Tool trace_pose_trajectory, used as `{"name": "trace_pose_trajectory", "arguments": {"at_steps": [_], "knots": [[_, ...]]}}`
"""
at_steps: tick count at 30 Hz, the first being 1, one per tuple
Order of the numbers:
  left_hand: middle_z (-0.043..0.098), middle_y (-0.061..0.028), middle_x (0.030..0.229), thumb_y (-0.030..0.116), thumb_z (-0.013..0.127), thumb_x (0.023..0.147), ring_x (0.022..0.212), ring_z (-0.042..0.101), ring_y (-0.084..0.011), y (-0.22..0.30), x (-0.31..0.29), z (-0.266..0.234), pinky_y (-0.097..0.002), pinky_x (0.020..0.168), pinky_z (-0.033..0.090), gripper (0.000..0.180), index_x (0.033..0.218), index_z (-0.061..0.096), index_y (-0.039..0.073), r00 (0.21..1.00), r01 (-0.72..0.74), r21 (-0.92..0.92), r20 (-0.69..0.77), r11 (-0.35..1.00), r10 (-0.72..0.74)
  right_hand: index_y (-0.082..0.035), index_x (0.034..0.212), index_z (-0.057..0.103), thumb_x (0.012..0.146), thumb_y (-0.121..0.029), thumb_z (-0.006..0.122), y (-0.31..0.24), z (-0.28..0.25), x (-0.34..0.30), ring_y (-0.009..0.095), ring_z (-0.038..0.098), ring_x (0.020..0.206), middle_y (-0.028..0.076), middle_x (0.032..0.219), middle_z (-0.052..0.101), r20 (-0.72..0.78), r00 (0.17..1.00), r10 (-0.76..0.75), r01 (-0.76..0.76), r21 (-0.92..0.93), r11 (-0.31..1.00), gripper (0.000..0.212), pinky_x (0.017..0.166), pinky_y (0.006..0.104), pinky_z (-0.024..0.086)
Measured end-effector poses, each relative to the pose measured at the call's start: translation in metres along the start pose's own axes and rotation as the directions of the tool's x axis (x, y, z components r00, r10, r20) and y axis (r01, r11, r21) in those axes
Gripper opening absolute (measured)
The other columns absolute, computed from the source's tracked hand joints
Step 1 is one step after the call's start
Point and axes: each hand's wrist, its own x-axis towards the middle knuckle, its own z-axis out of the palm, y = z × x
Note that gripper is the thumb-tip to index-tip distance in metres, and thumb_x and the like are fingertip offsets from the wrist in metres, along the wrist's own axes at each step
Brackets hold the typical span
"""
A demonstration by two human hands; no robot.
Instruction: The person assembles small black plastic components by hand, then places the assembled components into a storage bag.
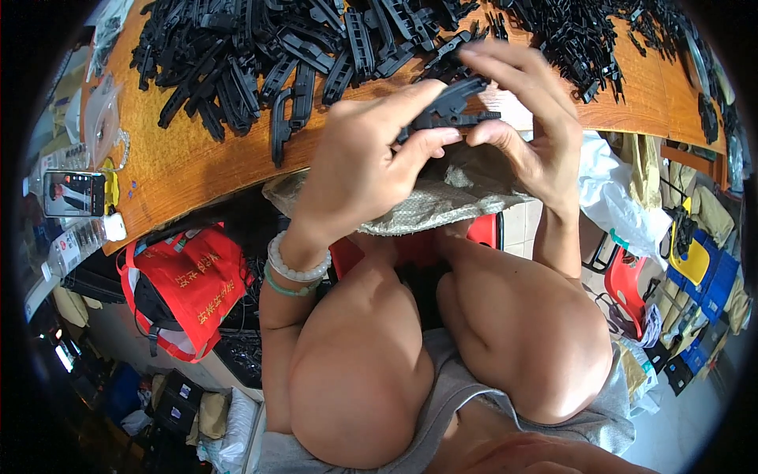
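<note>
Handling a black, notched plastic part (pixel 455 104) by the brown wooden tabletop (pixel 178 170) with pinching left hand (pixel 365 154), wide right hand (pixel 553 138), probably needing steadiness next.

The left hand (pixel 367 154) is raised, back toward the camera, its index finger (pixel 410 103) reaching forward above the thumb (pixel 426 146) in a pinching grip. Facing it, the right hand (pixel 549 134) curves into a loose C, fingers arched high and spread from the thumb below. The left forearm (pixel 278 312) rises outside the bent left leg (pixel 347 379); the right forearm (pixel 559 241) stands nearly upright behind the bent right leg (pixel 529 332).
</note>
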Motion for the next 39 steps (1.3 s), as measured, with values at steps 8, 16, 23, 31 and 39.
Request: {"name": "trace_pose_trajectory", "arguments": {"at_steps": [8,16,23,31,39], "knots": [[0.067,-0.0163,0.080,0.001,0.064,0.080,0.066,0.068,-0.0180,0.001,0.002,0.000,-0.0253,0.058,0.051,0.028,0.106,0.059,-0.007,0.987,-0.155,0.152,0.061,0.976,0.147,0.002,0.092,0.063,0.069,-0.005,0.071,-0.001,0.002,-0.006,0.022,0.062,0.070,0.012,0.082,0.063,0.113,0.982,0.152,-0.168,0.152,0.974,0.025,0.063,0.0279,0.049],[0.063,-0.0177,0.079,0.009,0.068,0.077,0.061,0.062,-0.0273,-0.007,-0.001,0.000,-0.0333,0.053,0.047,0.024,0.097,0.062,-0.003,0.992,-0.118,0.088,0.053,0.989,0.113,0.001,0.095,0.065,0.069,-0.007,0.074,0.000,0.002,-0.014,0.015,0.060,0.073,0.007,0.087,0.064,0.163,0.933,0.321,-0.357,0.307,0.882,0.028,0.062,0.0257,0.047],[0.058,-0.0124,0.071,0.003,0.065,0.078,0.055,0.056,-0.0279,-0.018,0.020,-0.008,-0.0334,0.052,0.044,0.008,0.083,0.063,-0.003,0.960,-0.185,0.326,-0.140,0.927,0.241,0.001,0.090,0.065,0.079,-0.005,0.065,0.013,-0.007,-0.012,0.015,0.060,0.077,0.008,0.080,0.062,0.195,0.926,0.322,-0.359,0.200,0.912,0.013,0.066,0.0252,0.047],[0.058,-0.0127,0.091,-0.001,0.055,0.081,0.074,0.060,-0.0294,-0.024,0.051,-0.017,-0.0345,0.065,0.047,0.018,0.096,0.063,0.003,0.922,-0.098,0.832,-0.131,0.547,0.364,-0.004,0.100,0.065,0.076,-0.002,0.061,0.046,0.005,0.009,0.026,0.052,0.098,0.009,0.103,0.059,0.144,0.987,0.077,-0.003,-0.458,0.889,0.024,0.082,0.0342,0.040],[0.053,-0.0132,0.088,-0.002,0.061,0.072,0.078,0.059,-0.0292,-0.035,0.028,-0.026,-0.0375,0.061,0.048,0.018,0.091,0.062,0.000,0.946,-0.193,0.769,-0.019,0.609,0.323,-0.004,0.085,0.060,0.073,-0.009,0.067,0.035,0.003,0.000,0.028,0.049,0.088,0.009,0.087,0.057,0.217,0.964,0.155,-0.075,-0.336,0.939,0.016,0.077,0.0361,0.036]]}}
